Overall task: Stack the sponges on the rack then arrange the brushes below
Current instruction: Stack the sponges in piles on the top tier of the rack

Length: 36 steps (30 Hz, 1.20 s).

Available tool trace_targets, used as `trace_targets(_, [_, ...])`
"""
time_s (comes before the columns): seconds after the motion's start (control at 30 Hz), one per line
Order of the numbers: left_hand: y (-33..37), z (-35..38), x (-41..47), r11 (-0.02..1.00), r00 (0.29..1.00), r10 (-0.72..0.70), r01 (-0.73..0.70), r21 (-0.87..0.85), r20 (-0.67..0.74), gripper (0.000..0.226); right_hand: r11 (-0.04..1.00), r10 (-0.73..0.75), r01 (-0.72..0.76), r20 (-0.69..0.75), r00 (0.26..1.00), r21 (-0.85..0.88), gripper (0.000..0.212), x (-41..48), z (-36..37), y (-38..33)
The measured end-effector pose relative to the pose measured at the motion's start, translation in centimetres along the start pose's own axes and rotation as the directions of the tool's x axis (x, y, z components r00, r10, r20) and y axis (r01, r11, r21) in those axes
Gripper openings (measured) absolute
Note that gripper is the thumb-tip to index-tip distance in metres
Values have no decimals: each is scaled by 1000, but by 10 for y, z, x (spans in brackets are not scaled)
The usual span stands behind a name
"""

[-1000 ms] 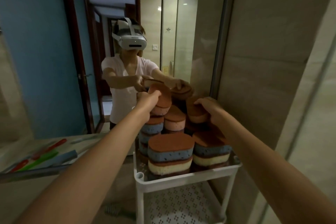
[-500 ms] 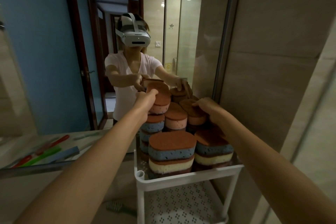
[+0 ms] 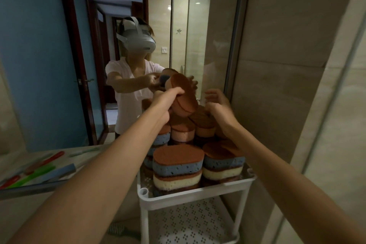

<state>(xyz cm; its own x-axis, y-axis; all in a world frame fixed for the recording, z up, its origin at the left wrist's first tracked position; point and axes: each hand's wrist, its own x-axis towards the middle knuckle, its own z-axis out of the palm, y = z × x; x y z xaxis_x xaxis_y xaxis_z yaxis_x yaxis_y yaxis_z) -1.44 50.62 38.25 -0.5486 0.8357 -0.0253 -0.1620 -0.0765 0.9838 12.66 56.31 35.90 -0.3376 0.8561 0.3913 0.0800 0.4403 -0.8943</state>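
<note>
I can read no words, brands or numbers here. The sponges (image 3: pixel 178 164), the rack (image 3: pixel 194 194) and the brushes (image 3: pixel 33 174) at the counter's left edge show no print I can make out, and the wall plate (image 3: pixel 164 49) is too small to tell.

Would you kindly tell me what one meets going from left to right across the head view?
Brushes → left hand → the tilted sponge that it grips → right hand → tiled wall.
</note>
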Motion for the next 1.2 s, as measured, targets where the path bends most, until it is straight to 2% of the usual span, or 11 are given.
trace_targets(0.17, [-1, 30, -4, 999, 999, -49, 49, -16, 21, 54, 986, -69, 94, 180, 981, -134, 40, -12, -17, -12])
trace_targets(0.3, [-6, 48, -10, 999, 989, -11, 6, 35, 149, 36, 970, -107, 117, 56, 993, -215, 36, -11, -33, -2])
trace_targets(0.37, [-11, 47, -10, 943, 980, 115, -159, 292, 163, 33, 963, -98, 82, -48, 994, -257, 38, -11, -41, 8])
trace_targets(0.4, [-14, 43, -10, 825, 957, 216, -284, 488, 193, 31, 945, -77, 43, -92, 993, -324, 42, -10, -44, 13])
trace_targets(0.47, [-24, 34, -10, 421, 885, 318, -453, 786, 340, 33, 870, -5, -58, -127, 992, -489, 52, -7, -48, 26])
trace_targets(0.53, [-34, 26, -8, 117, 882, 191, -455, 883, 430, 41, 805, 75, -125, -110, 991, -580, 57, -6, -49, 35])
trace_targets(0.57, [-38, 24, -8, 50, 899, 107, -432, 901, 425, 46, 781, 102, -144, -104, 989, -607, 59, -5, -49, 38])
trace_targets(0.7, [-48, 23, -11, 8, 924, -36, -380, 925, 380, 49, 731, 140, -148, -66, 988, -666, 56, -4, -44, 46])
trace_targets(0.87, [-47, 24, -15, -33, 930, -49, -367, 930, 365, 49, 651, 173, -93, 28, 984, -754, 50, -5, -40, 50])
trace_targets(1.07, [-47, 24, -15, -43, 934, -63, -355, 934, 352, 49, 455, 264, -18, 116, 958, -890, 51, -5, -35, 40])
trace_targets(1.2, [-40, 24, -11, -18, 928, -114, -359, 933, 355, 51, 413, 333, -9, 142, 932, -911, 56, -9, -35, 27])
